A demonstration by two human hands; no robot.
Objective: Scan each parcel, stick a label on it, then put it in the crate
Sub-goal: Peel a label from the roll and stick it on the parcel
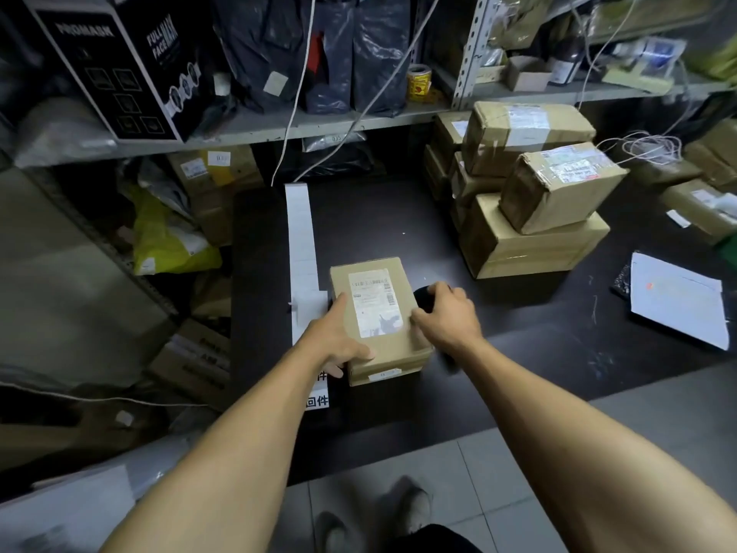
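Black printed carton (115, 69), far left on the shelf: "PROMASK" and "FULL FACE MASK" in white. White strip (318, 401) on the dark table, near edge by the left forearm: characters "回件". Small brown cardboard parcel (379, 317) at centre: white shipping label (375, 303) with barcodes, print too small to read. Other parcel labels illegible.

Bare forearms (223, 445), no sleeves showing; greyish shoes (414, 504), blurred; dark clothing (442, 538) at the bottom edge.
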